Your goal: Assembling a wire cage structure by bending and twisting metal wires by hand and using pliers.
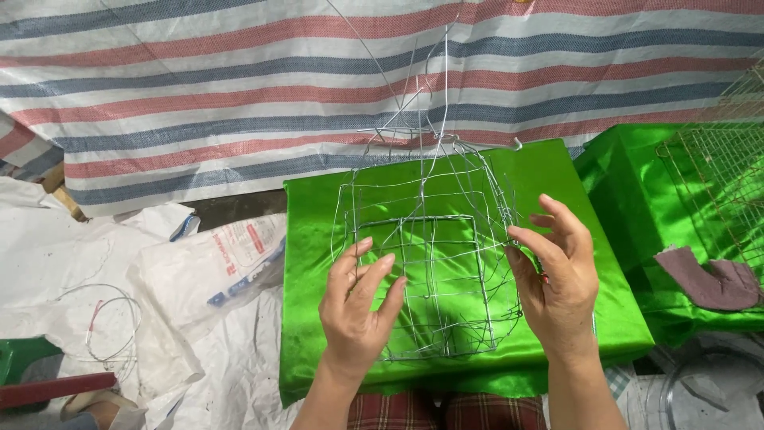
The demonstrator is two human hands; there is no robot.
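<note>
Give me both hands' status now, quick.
Left hand: open, fingers spread against the wire cage.
Right hand: pinching the cage's right side between thumb and fingers.

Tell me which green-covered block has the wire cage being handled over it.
The nearer, central green block, under the wire cage; the other block sits at right.

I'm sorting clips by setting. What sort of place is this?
Probably a makeshift craft workspace: a striped tarp as backdrop, a green cloth over the work surface, and a wire cage held between both hands.
</note>
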